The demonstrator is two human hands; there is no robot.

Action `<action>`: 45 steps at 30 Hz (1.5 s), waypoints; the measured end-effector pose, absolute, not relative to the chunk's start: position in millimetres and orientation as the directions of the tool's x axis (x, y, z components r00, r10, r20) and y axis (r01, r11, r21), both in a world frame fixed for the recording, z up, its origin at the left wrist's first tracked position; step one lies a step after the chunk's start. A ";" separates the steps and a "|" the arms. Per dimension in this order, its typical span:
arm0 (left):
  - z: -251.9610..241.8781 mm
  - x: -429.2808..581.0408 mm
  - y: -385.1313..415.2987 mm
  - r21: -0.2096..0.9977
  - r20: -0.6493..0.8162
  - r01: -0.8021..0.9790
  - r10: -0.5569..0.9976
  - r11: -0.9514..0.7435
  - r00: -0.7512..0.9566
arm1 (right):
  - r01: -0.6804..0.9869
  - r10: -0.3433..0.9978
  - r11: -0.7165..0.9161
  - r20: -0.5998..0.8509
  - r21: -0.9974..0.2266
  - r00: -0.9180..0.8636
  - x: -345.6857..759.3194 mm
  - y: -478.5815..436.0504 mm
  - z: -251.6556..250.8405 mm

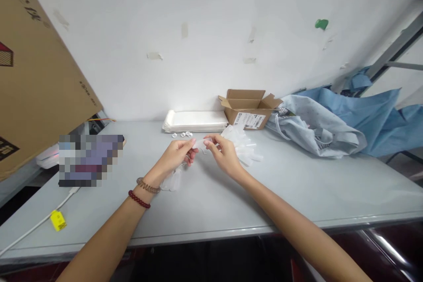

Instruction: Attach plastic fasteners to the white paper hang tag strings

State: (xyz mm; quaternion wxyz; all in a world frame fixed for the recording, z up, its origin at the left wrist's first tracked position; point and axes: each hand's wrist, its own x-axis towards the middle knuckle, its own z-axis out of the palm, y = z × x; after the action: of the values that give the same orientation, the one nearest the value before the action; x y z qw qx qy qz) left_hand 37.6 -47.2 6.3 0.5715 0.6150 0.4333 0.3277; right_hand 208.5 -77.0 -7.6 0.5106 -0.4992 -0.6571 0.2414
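Observation:
Above the middle of the table, my left hand and my right hand pinch a small translucent plastic piece between them, one at each end. Its exact kind is too small to make out. Just right of my right hand lies a loose pile of similar translucent pieces, partly hidden by that hand. A few more clear plastic pieces rest below my left hand, partly behind its wrist. Several small white round pieces sit on the table just beyond my hands.
Against the wall stand a stack of white flat packets and an open cardboard box. Light blue cloth heaps at the right. A pixelated device with a white cable lies left, beside a large carton.

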 end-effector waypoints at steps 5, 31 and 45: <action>4.3 41.9 -50.1 0.965 0.029 0.230 0.919 -0.128 0.393 | 0.444 0.907 0.361 0.419 -0.820 0.037 208.2 -75.7 -8.0; 1.2 -12.2 -1.6 0.464 0.409 0.811 0.898 -0.357 0.161 | 0.723 0.808 0.193 0.526 -0.664 0.267 289.4 -42.3 -0.8; -27.7 -17.0 21.3 0.358 0.326 0.812 0.877 -0.461 0.354 | 0.631 0.963 0.133 0.250 -0.764 0.100 331.3 -40.2 3.2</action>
State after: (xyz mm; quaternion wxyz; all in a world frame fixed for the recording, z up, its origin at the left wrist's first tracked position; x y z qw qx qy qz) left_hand -17.0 21.3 -27.7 0.0673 0.8201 0.5147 0.2408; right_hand 331.3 -40.2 3.2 0.3997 -0.6247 -0.6379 0.2076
